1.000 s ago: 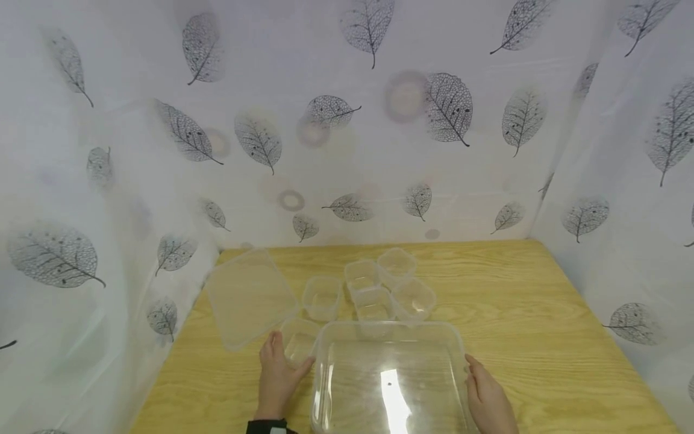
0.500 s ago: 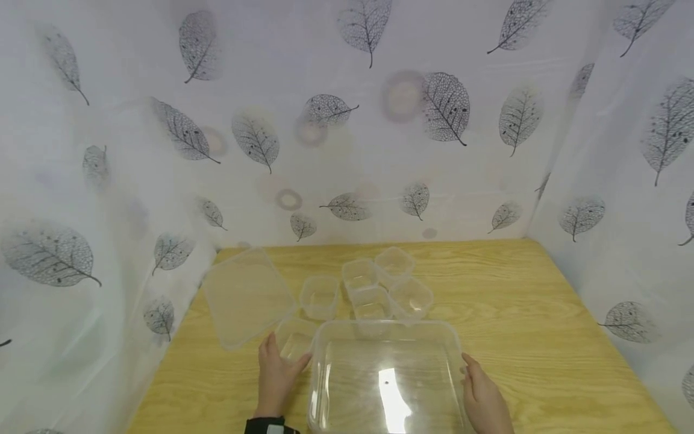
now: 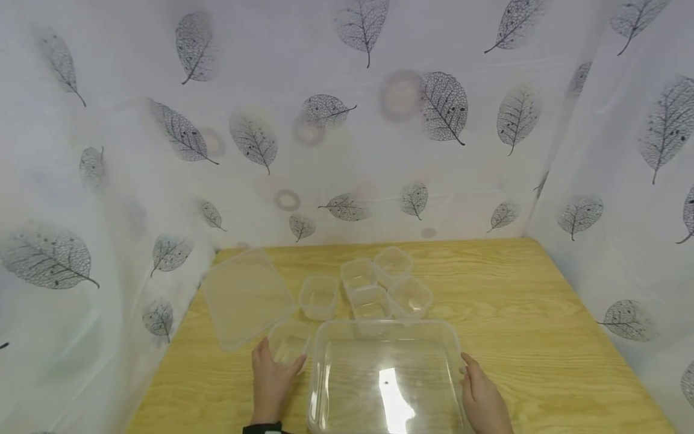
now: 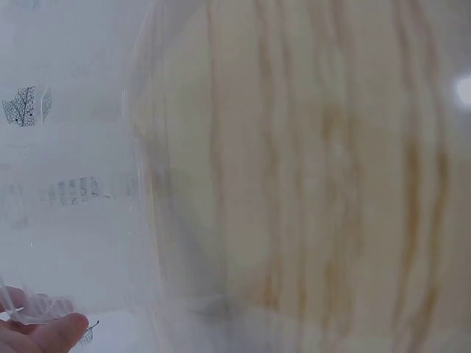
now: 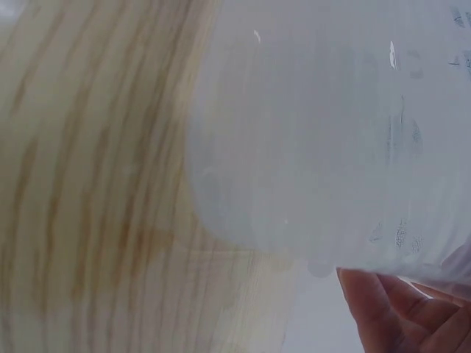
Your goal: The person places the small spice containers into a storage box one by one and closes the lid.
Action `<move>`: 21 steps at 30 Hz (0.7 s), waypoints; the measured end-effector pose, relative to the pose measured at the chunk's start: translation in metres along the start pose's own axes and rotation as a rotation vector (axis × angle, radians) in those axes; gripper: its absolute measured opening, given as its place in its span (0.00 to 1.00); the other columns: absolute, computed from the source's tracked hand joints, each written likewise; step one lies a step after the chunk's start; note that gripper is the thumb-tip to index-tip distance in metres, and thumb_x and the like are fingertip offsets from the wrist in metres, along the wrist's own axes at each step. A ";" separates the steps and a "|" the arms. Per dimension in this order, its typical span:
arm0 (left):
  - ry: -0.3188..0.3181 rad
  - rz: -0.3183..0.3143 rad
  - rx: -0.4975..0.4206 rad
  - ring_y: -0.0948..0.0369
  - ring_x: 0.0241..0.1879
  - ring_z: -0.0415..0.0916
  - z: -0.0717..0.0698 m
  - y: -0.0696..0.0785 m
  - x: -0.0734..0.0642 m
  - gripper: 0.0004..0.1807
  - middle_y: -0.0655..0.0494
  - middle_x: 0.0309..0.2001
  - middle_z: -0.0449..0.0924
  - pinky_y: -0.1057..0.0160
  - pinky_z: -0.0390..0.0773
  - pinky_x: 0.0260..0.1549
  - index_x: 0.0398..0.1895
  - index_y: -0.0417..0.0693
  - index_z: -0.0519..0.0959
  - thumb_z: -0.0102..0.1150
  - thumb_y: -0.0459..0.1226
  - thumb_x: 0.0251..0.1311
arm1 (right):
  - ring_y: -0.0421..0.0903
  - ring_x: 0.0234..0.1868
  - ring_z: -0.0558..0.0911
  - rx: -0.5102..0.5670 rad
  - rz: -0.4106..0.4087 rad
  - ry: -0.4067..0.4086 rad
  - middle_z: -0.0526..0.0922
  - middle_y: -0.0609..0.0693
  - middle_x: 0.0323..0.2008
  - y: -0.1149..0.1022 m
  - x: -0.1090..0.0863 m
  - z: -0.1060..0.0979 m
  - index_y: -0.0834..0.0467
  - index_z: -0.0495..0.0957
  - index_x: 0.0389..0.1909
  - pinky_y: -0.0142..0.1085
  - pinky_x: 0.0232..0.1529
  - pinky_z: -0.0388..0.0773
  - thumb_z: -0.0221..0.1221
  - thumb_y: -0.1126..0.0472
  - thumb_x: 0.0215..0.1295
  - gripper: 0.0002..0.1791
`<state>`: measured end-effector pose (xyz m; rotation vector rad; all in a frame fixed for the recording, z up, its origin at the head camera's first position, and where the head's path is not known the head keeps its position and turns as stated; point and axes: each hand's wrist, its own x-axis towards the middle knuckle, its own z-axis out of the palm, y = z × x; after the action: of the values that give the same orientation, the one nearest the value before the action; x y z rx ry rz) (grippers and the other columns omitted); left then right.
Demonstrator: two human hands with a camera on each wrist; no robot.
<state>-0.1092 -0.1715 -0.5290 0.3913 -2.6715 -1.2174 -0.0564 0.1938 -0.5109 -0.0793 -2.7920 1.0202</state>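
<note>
In the head view a large clear plastic box (image 3: 379,386) stands at the front middle of the table. My right hand (image 3: 485,395) grips its right side near the rim; in the right wrist view curled fingers (image 5: 386,305) lie against the box's edge. Left of the box, my left hand (image 3: 271,383) holds a small clear plastic container (image 3: 290,340) between thumb and fingers. The left wrist view shows that thumb (image 4: 62,331) on the small container's edge (image 4: 37,318), with most of the hand cut off. A narrow gap separates the small container from the large box.
Behind the large box several more small clear containers (image 3: 371,304) stand grouped, with another one (image 3: 318,298) a little to their left. A flat translucent lid (image 3: 246,298) lies at the back left of the wooden table (image 3: 520,301). Leaf-patterned curtains (image 3: 379,150) enclose three sides.
My left hand has shifted the small container slightly left, away from the large box. The right hand stays at the box's right side. The whole head view has drifted a little.
</note>
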 end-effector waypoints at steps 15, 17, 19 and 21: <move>0.044 -0.004 0.033 0.34 0.51 0.56 -0.008 0.004 0.000 0.55 0.30 0.56 0.50 0.42 0.65 0.46 0.61 0.26 0.49 0.68 0.50 0.38 | 0.59 0.37 0.77 -0.006 0.000 0.020 0.78 0.64 0.38 0.002 -0.001 0.002 0.68 0.62 0.55 0.52 0.34 0.73 0.40 0.70 0.64 0.18; 0.054 0.004 0.031 0.34 0.52 0.56 -0.010 0.006 -0.001 0.54 0.30 0.56 0.50 0.42 0.64 0.47 0.61 0.26 0.49 0.69 0.48 0.38 | 0.60 0.37 0.77 -0.003 -0.012 0.032 0.78 0.64 0.38 0.002 -0.002 0.002 0.69 0.62 0.54 0.52 0.33 0.73 0.41 0.71 0.63 0.18; 0.058 0.012 0.035 0.35 0.52 0.56 -0.012 0.008 -0.002 0.54 0.30 0.56 0.51 0.42 0.64 0.47 0.61 0.26 0.49 0.69 0.48 0.38 | 0.61 0.37 0.77 -0.004 -0.021 0.042 0.78 0.64 0.38 0.002 -0.002 0.002 0.69 0.63 0.54 0.52 0.33 0.73 0.42 0.71 0.63 0.18; 0.055 0.014 0.036 0.35 0.53 0.55 -0.014 0.011 -0.002 0.53 0.30 0.56 0.50 0.42 0.64 0.48 0.61 0.26 0.49 0.69 0.47 0.39 | 0.61 0.38 0.77 -0.005 -0.029 0.047 0.78 0.65 0.38 0.002 -0.002 0.002 0.69 0.63 0.54 0.52 0.33 0.73 0.42 0.71 0.62 0.18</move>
<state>-0.1049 -0.1738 -0.5114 0.4049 -2.6481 -1.1389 -0.0552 0.1938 -0.5140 -0.0622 -2.7458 0.9913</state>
